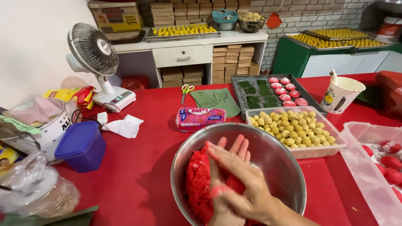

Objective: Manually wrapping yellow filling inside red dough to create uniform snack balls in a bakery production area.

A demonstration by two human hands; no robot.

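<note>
Hands: right hand (240,178) lies on top of left hand (228,161), palms pressed together over the steel bowl (289,167). A small lump of red dough (234,183) is squeezed between them; red shows at the edge of the palms.
Grip: both hands flat and closed on the lump, fingers straight, not curled.
Dough mass: large red dough heap (197,184) sits in the left half of the bowl, touching the wall. Most of it looks unportioned.
Filling: clear tub of yellow balls (293,127) stands just behind the bowl, close to full.
Finished pieces: dark tray (240,90) holds a row of round red cakes (287,92) on its right side, green leaf squares (259,93) on the left side bare.
More red pieces: clear tub (364,167) at the right edge holds several red balls (391,161).
Progress, judged: early to middle. Few cakes on the tray, many leaf squares unused, plenty of dough and filling left.
Step in hand, judged: flattening or rolling one portion between the palms.
Nearby: scissors (186,90) and cut leaf sheet (217,99) behind the bowl, tissue pack (200,118) just beside it, white cup (341,94) right of the tray.
Tabletop: red tabletop (142,167), fan (94,54) and blue box (81,146) well off to the left.
</note>
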